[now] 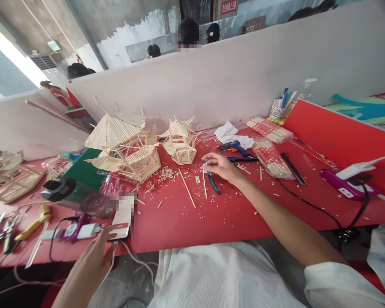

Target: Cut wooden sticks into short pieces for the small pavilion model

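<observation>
My left hand (94,259) is at the table's front edge, closed at the lower side of a phone (123,211) with a white cable running from it. Part of the phone's screen is blurred out. Over the middle of the table, my right hand (221,167) has its fingers pinched together; what is between the fingertips is too small to make out. Just below them lies a thin wooden stick (205,188), beside teal-handled pliers (214,185). A longer stick (187,188) and several short cut pieces (197,179) lie to the left.
Behind stand a small stick pavilion (183,147) and a larger one (122,145). At left are a bottle (80,194), a yellow-handled tool (35,222) and a power strip (72,229). Stick packs (271,158), blue-handled cutters (237,147) and a purple socket (345,184) lie right.
</observation>
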`<act>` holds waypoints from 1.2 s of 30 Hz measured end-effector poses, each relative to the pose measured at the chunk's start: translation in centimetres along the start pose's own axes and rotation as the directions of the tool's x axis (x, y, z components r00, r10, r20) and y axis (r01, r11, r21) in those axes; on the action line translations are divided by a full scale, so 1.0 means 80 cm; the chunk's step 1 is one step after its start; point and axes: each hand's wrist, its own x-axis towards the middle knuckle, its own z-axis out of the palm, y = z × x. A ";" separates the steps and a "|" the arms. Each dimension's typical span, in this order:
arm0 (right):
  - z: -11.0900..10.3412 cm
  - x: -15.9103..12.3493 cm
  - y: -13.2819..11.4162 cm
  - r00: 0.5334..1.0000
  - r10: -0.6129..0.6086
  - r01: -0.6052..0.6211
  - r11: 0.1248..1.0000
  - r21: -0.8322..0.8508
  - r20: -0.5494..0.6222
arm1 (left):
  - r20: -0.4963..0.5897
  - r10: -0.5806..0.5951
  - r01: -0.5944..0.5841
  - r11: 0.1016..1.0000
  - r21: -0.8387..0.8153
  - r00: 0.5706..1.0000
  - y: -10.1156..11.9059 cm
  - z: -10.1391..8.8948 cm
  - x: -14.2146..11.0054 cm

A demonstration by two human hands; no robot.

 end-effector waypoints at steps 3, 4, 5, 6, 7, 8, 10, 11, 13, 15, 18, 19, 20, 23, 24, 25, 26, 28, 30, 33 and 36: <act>0.001 0.000 0.001 1.000 -0.005 0.005 1.000 -0.013 0.005 | 0.080 0.037 -0.032 0.997 -0.064 0.996 -0.007 0.006 0.003; 0.001 0.000 0.002 1.000 -0.006 0.006 1.000 -0.018 0.010 | 0.080 0.040 -0.035 0.997 -0.062 0.996 -0.008 0.007 0.003; 0.000 0.000 0.003 1.000 -0.007 0.007 1.000 -0.024 0.015 | 0.074 0.042 -0.038 0.998 -0.058 0.996 -0.009 0.008 0.004; 0.000 0.000 0.004 1.000 -0.008 0.008 1.000 -0.029 0.020 | 0.065 0.045 -0.041 0.998 -0.053 0.997 -0.010 0.008 0.004; 0.000 0.000 0.005 1.000 -0.010 0.010 0.999 -0.033 0.023 | 0.050 0.047 -0.044 0.998 -0.048 0.998 -0.011 0.008 0.004; -0.001 0.001 0.005 1.000 -0.012 0.013 0.999 -0.036 0.025 | 0.030 0.050 -0.049 0.998 -0.043 0.998 -0.010 0.006 0.005; -0.001 0.001 0.006 0.999 -0.016 0.017 0.999 -0.039 0.028 | -0.003 0.055 -0.055 0.998 -0.031 0.998 -0.009 -0.001 0.008; -0.001 0.000 0.006 0.999 -0.017 0.019 0.999 -0.038 0.031 | -0.016 0.050 -0.050 0.998 -0.022 0.999 -0.008 -0.005 0.011; -0.001 0.000 0.005 0.999 -0.018 0.019 0.999 -0.038 0.037 | -0.027 0.026 -0.026 1.000 0.004 0.999 -0.005 -0.014 0.018; 0.000 0.000 0.004 0.999 -0.019 0.020 0.999 -0.041 0.041 | -0.058 -0.004 0.006 0.999 0.040 0.998 0.001 -0.021 0.027; 0.000 -0.001 0.003 0.999 -0.027 0.030 0.998 -0.054 0.041 | -0.074 -0.086 0.092 0.992 0.084 0.993 0.016 -0.026 0.038; 0.001 -0.001 0.003 0.999 -0.031 0.034 0.998 -0.059 0.042 | -0.072 -0.131 0.138 0.986 0.099 0.989 0.021 -0.026 0.040; 0.001 -0.001 0.003 0.998 -0.035 0.038 0.997 -0.065 0.042 | -0.064 -0.172 0.178 0.978 0.113 0.983 0.027 -0.027 0.041; 0.001 -0.001 0.004 0.998 -0.038 0.042 0.996 -0.082 0.041 | -0.050 -0.226 0.231 0.962 0.147 0.973 0.037 -0.028 0.042; 0.001 -0.001 0.004 0.998 -0.037 0.040 0.996 -0.083 0.045 | -0.044 -0.222 0.226 0.963 0.146 0.974 0.038 -0.028 0.041; 0.001 -0.001 0.005 0.998 -0.036 0.039 0.996 -0.083 0.049 | -0.037 -0.210 0.213 0.967 0.138 0.977 0.038 -0.027 0.041; 0.001 -0.001 0.006 0.998 -0.035 0.039 0.996 -0.081 0.055 | -0.027 -0.194 0.196 0.973 0.123 0.981 0.037 -0.026 0.041; 0.001 0.000 0.008 0.997 -0.034 0.039 0.996 -0.079 0.062 | -0.004 -0.160 0.160 0.983 0.087 0.987 0.032 -0.023 0.040; 0.001 0.000 0.009 0.998 -0.031 0.036 0.996 -0.085 0.060 | 0.014 -0.126 0.125 0.990 0.065 0.992 0.026 -0.019 0.039; 0.001 -0.001 0.007 0.998 -0.028 0.033 0.995 -0.099 0.054 | 0.021 -0.109 0.107 0.991 0.075 0.994 0.020 -0.015 0.038; 0.002 -0.002 0.005 0.998 -0.027 0.033 0.994 -0.105 0.059 | 0.064 -0.107 0.103 0.993 0.053 0.992 0.017 -0.012 0.035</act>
